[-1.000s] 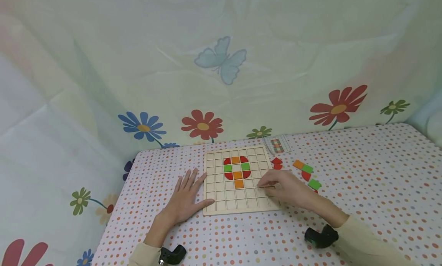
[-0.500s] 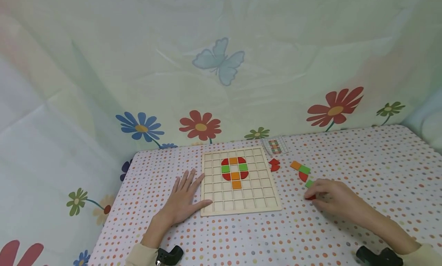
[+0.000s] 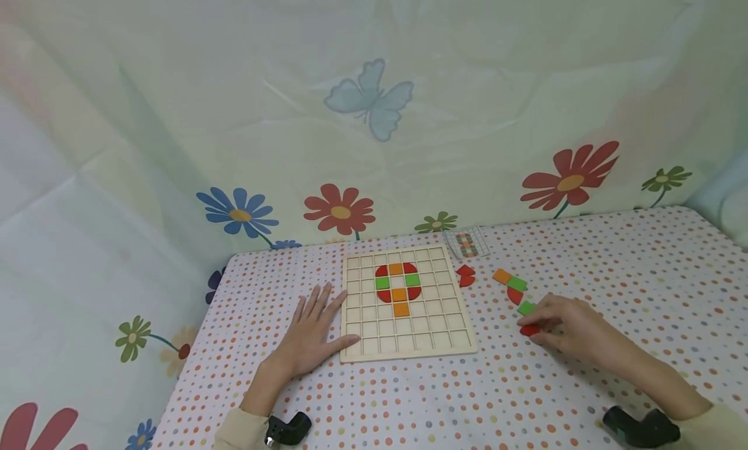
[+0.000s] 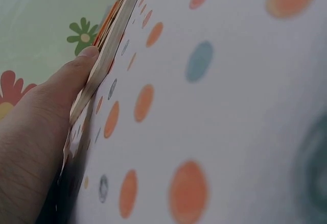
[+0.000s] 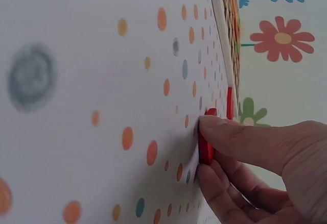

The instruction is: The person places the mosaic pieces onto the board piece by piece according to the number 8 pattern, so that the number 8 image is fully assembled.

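Note:
A wooden grid board lies on the dotted tablecloth, with red, orange and green tiles in a ring and an orange tile below it. My left hand lies spread at the board's left side, its thumb resting on the edge, as the left wrist view also shows. Right of the board, my right hand pinches a red tile between thumb and finger, low over the cloth. In the right wrist view the red tile stands out at the fingertips, partly covered by the thumb.
Just beyond my right fingers lie a green tile, a red rounded tile, another green tile and an orange tile. Two red pieces sit by the board's right edge. A pattern card lies behind the board.
My right hand has gone from the board's right side to the loose tiles on the right, and now pinches a red one. My left hand stays at the board.

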Motion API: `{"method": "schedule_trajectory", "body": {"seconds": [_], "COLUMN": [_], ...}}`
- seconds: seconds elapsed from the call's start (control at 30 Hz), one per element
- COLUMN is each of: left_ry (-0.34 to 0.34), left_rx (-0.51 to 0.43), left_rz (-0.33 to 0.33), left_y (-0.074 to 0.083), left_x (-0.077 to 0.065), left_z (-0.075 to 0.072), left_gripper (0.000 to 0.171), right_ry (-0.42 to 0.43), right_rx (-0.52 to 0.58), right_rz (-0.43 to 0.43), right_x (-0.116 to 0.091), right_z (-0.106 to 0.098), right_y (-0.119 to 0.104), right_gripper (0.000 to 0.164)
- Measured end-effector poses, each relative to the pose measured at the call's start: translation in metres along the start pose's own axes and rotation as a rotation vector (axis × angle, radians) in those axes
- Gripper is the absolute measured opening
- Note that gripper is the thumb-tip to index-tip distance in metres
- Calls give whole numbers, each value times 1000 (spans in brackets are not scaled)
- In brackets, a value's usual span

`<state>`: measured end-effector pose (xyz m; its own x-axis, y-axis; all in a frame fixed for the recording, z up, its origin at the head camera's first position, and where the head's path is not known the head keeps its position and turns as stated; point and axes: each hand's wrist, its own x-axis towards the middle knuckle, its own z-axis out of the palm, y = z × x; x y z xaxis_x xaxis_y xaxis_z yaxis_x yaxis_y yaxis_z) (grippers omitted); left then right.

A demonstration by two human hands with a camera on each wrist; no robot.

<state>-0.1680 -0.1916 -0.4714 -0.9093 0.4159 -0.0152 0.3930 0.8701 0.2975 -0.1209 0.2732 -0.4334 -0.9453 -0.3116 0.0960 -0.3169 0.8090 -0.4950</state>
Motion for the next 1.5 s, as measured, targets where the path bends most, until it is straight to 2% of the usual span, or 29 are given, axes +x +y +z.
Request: {"method": "schedule_trajectory", "body": {"seconds": [0.3, 0.5, 0.73, 1.0, 1.2, 1.33, 1.5], "left_ry": [0, 6, 5, 10, 18, 27, 23], "left_rx": [-4, -1, 2, -8, -12, -10, 0], "left_rz": [2, 6, -7, 1, 8, 19, 14], "left_y": [-1, -1, -3, 0, 0, 0, 0], "left_x": [0, 0, -1, -1, 0, 0, 0], "left_z": [1, 1, 0, -1, -1, -1, -1], "left_gripper": [94, 94, 93, 93, 92, 90, 90], "right_ry": [-19, -1, 36, 81, 50, -3, -57], "right_rx": [32, 37, 111, 184, 246, 268, 269], "right_rz": [-3, -19, -128, -202, -205, -204, -159], "right_x": [1, 7, 41, 82, 103, 112, 117], "right_z": [-2, 0, 7, 23, 40, 50, 57], "right_y": [-1, -14, -50, -83, -93, -97, -102], "right_gripper": [19, 21, 18, 15, 15, 14, 15]}}
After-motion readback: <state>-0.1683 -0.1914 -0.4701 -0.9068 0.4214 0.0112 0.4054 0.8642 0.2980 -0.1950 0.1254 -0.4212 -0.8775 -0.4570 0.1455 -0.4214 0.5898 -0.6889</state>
